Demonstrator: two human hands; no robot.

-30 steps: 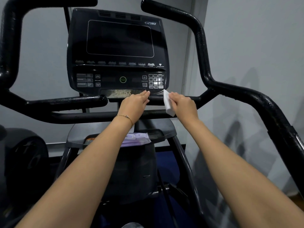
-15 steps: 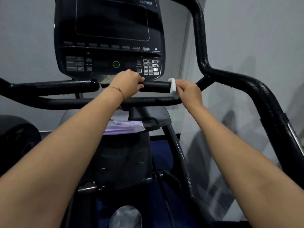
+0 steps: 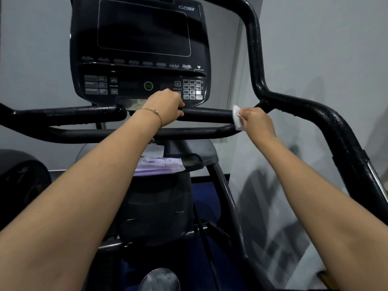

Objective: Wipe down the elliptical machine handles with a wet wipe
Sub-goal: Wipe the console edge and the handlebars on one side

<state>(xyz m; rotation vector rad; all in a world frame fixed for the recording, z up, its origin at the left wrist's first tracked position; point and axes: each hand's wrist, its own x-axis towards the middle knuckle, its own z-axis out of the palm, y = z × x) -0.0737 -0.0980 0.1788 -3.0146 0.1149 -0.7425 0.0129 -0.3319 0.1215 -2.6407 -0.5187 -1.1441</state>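
Note:
The black right inner handle bar point(image 3: 206, 115) runs level under the console. My left hand point(image 3: 165, 106) is wrapped around its left end, a thin bracelet on the wrist. My right hand point(image 3: 257, 120) pinches a folded white wet wipe point(image 3: 237, 117) and presses it against the bar's right end, close to where it joins the tall curved right handle point(image 3: 327, 120). The left inner handle bar point(image 3: 69, 114) looks wet and shiny. A lower crossbar point(image 3: 130, 133) runs beneath both.
The dark console point(image 3: 138, 51) with its keypad stands just above the bar. A purple wet-wipe pack point(image 3: 158, 164) with its lid flipped up lies on the shelf below. A grey wall is close on the right. A black wheel housing point(image 3: 19, 181) sits low left.
My right hand has slid the wipe rightward along the inner bar, from beside my left hand to the bar's right end. My left hand keeps its grip. The view has shifted.

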